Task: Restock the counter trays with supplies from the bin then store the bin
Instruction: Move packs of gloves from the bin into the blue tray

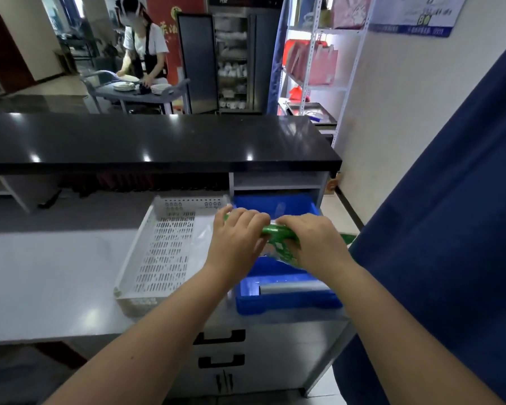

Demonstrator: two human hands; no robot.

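Note:
A blue plastic bin [287, 302] sits on the grey counter at its right end, partly under the black upper shelf. A silvery roll [289, 288] lies inside near its front wall. To the bin's left lies a white perforated tray [158, 252] holding a clear plastic sheet. Above the bin, my left hand [235, 238] and my right hand [313, 241] both grip a green printed plastic package [278, 231], held between them. My hands hide most of the package.
A black glossy shelf top [158, 138] overhangs the counter's back. A dark blue curtain [450, 229] hangs close at the right. Drawers with black handles [221, 336] sit below the counter. Far behind, a person works at a cart with plates [140, 89].

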